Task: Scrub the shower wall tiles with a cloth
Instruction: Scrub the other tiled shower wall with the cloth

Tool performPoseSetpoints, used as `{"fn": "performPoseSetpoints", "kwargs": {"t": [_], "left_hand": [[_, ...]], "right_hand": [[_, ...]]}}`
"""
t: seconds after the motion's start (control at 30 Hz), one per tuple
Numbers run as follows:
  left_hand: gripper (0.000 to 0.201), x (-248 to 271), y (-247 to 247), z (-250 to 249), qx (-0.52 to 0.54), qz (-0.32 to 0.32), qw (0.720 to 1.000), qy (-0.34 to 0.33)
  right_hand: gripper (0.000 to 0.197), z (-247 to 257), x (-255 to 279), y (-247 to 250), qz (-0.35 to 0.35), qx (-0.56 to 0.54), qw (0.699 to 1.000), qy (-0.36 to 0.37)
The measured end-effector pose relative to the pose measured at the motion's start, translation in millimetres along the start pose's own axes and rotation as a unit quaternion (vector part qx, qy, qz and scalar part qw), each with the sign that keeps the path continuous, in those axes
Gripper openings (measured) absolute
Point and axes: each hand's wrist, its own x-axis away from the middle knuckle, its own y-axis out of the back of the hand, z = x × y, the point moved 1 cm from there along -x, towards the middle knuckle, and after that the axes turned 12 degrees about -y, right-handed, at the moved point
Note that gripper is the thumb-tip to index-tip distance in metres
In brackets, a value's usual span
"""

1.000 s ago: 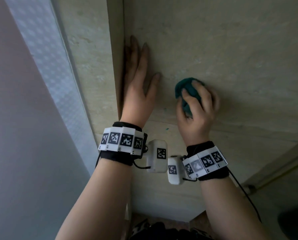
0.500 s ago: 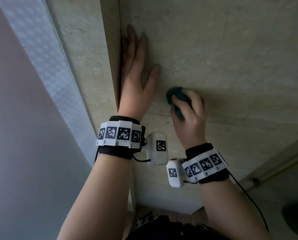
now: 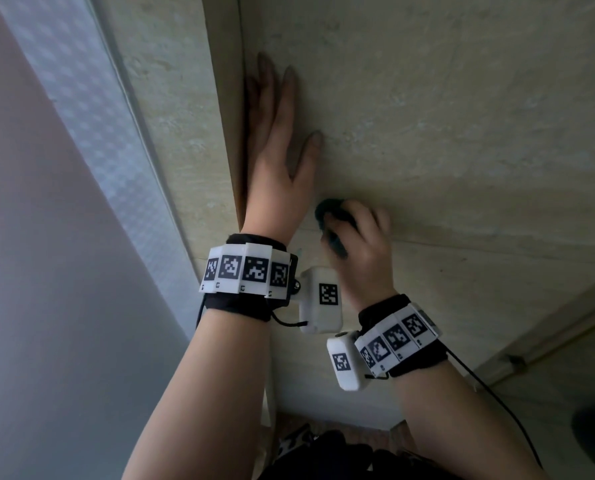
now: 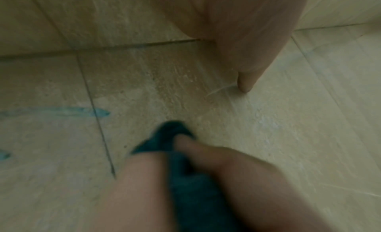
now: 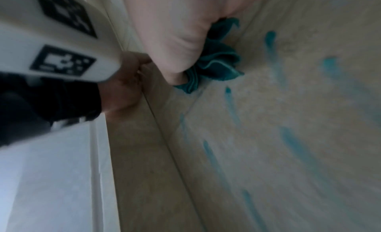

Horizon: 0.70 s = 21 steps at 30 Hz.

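On wall tiles (image 3: 462, 133) | right hand (image 3: 361, 251) fingers grip cloth (image 3: 329, 211) | left hand (image 3: 275, 161) flat, fingers straight

Teal cloth (image 5: 218, 62), beige tiles (image 3: 462, 116) streaked blue, checkered wristbands (image 3: 244, 271).

The right hand (image 5: 175, 39) gripped a bunched teal cloth (image 5: 218, 61) and pressed it on the beige wall tiles (image 5: 268, 105) at about one o'clock. Teal streaks (image 5: 292, 142) ran over the tiles toward five o'clock. At nine o'clock was the left hand (image 5: 123, 87), behind a white marker block (image 5: 62, 39).
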Motion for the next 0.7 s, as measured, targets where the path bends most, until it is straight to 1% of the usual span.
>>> {"fn": "performPoseSetpoints", "kwargs": {"t": [0.1,0.17,0.27,0.37,0.43,0.5,0.53,0.63,0.7], "left_hand": [[0.060,0,0,1,0.000,-0.001,1.000,-0.006],[0.060,1,-1,0,0.005,-0.002,1.000,-0.002],[0.060,0,-2,-1,0.006,-0.003,1.000,0.003],[0.061,0,-1,-1,0.002,0.000,1.000,0.009],[0.063,1,-2,-2,-0.005,0.004,1.000,0.013],[0.067,2,-3,-2,-0.015,0.008,1.000,0.017],[0.069,2,-4,-2,-0.019,0.008,1.000,0.019],[0.073,2,-5,-3,-0.028,0.011,0.999,0.021],[0.075,2,-6,-3,-0.030,0.010,0.999,0.026]], "right_hand": [[0.017,6,-26,10,-0.069,-0.007,0.997,-0.027],[0.017,8,-30,8,-0.089,-0.002,0.996,-0.030],[0.018,4,-8,-5,-0.065,0.000,0.998,-0.003],[0.026,-7,18,-15,-0.020,0.008,0.999,0.035],[0.027,-10,23,-15,0.007,0.005,0.999,0.049],[0.024,-12,20,-7,0.006,0.006,0.999,0.047],[0.020,-14,14,-1,-0.013,0.007,0.999,0.031],[0.011,-18,-12,23,-0.109,0.016,0.993,-0.038],[0.009,-18,-20,30,-0.150,0.017,0.987,-0.062]]}}
